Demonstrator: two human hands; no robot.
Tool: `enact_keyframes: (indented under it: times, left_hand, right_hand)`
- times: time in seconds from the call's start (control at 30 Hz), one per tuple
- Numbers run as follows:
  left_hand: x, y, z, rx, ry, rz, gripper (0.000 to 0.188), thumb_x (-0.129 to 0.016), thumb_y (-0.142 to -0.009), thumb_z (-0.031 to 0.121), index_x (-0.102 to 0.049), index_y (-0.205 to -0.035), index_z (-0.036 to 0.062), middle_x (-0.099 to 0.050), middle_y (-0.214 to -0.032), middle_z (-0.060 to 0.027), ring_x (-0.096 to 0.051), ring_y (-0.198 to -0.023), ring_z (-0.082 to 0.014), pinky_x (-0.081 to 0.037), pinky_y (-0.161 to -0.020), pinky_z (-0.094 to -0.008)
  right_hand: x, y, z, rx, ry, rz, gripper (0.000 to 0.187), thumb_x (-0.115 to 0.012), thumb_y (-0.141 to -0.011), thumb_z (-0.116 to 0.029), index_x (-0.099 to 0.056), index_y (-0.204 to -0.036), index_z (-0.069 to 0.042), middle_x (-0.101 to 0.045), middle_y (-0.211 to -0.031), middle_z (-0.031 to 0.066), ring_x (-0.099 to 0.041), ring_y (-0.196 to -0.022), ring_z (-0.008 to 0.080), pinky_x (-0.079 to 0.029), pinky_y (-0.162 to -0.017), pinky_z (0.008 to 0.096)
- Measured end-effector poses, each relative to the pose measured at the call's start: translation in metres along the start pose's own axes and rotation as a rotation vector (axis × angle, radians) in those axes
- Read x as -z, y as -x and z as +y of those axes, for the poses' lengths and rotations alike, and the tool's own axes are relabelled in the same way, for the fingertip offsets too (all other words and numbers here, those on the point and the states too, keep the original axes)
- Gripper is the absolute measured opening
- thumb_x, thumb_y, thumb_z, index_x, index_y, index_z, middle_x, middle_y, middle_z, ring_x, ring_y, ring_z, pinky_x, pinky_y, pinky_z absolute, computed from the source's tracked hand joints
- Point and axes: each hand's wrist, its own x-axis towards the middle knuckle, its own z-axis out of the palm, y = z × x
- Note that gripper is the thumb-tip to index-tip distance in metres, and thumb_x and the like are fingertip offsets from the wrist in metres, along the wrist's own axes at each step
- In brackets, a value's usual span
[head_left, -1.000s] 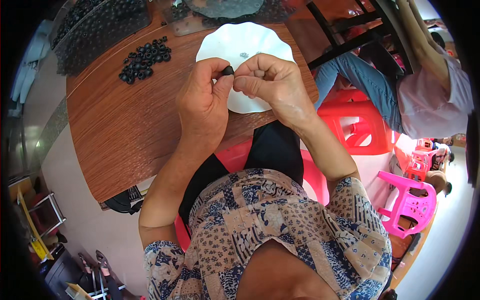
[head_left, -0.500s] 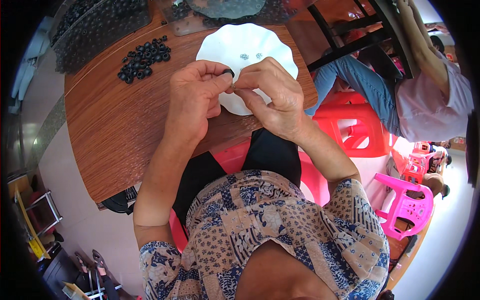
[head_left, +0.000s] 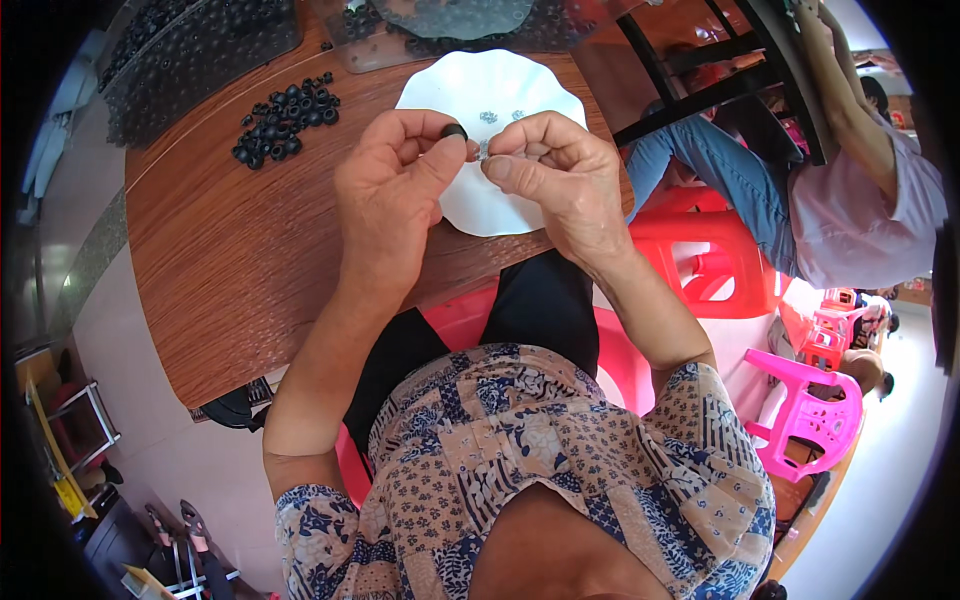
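Head view: left hand (head_left: 392, 195) is pinching one bead (head_left: 454, 131) over the plate (head_left: 487, 212), seemingly mid-work, right hand (head_left: 568, 188) hovering beside, its grip narrow, contents unclear, while a pile (head_left: 285, 122), apparently unworked, is lying on the bench (head_left: 220, 270).

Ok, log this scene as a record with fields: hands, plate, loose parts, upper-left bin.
Left hand: pinches a small black part
Right hand: close beside it; anything held is too small to tell
Plate: white, wavy-rimmed, small silvery bits on it
Loose pile: black parts on the wooden table, left of the plate
Bin: see-through, holding many black parts
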Motion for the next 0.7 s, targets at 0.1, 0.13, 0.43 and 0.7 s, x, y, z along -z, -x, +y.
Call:
enact_keyframes:
  times: [0.1, 0.13, 0.43, 0.7]
  left_hand:
    - [0.0, 0.0, -0.011, -0.155, -0.05, -0.012, 0.016, -0.059, -0.086, 0.008, -0.056, -0.1, 0.0002, -0.061, -0.081, -0.0024, -0.042, -0.056, 0.0003, -0.029, -0.043, -0.013]
    - [0.0, 0.0, -0.014, -0.227, -0.102, -0.016, 0.017, -0.059, -0.086, 0.009, -0.056, -0.101, 0.0006, -0.06, -0.083, -0.0012, -0.044, -0.059, 0.0001, -0.031, -0.045, -0.0126]
    - [-0.001, 0.002, -0.021, -0.34, -0.143, -0.017, 0.018, -0.059, -0.088, 0.014, -0.055, -0.101, 0.0029, -0.056, -0.084, 0.0015, -0.044, -0.063, -0.0003, -0.033, -0.049, -0.0128]
    - [0.0, -0.003, -0.006, 0.009, -0.096, -0.034, 0.015, -0.06, -0.085, 0.011, -0.056, -0.096, 0.0018, -0.054, -0.074, 0.0017, -0.041, -0.058, -0.0002, -0.031, -0.045, -0.0147]
  right_hand:
    - [0.0, -0.002, -0.001, -0.112, -0.176, -0.019, 0.013, -0.065, -0.077, 0.002, -0.06, -0.089, 0.004, -0.063, -0.08, 0.0087, -0.057, -0.068, 0.0118, -0.046, -0.065, 0.0216]
    - [0.0, -0.003, -0.001, -0.16, -0.264, -0.042, 0.013, -0.064, -0.077, 0.002, -0.06, -0.089, 0.004, -0.063, -0.08, 0.0095, -0.057, -0.066, 0.0127, -0.046, -0.064, 0.022]
    - [-0.004, 0.001, 0.001, -0.254, -0.366, -0.043, 0.013, -0.064, -0.076, 0.004, -0.06, -0.089, 0.004, -0.062, -0.08, 0.0097, -0.058, -0.067, 0.014, -0.046, -0.063, 0.0223]
    - [0.001, 0.004, 0.006, 0.225, 0.359, 0.006, 0.017, -0.065, -0.075, 0.008, -0.06, -0.09, 0.003, -0.06, -0.082, 0.0038, -0.054, -0.073, 0.0087, -0.044, -0.068, 0.0203]
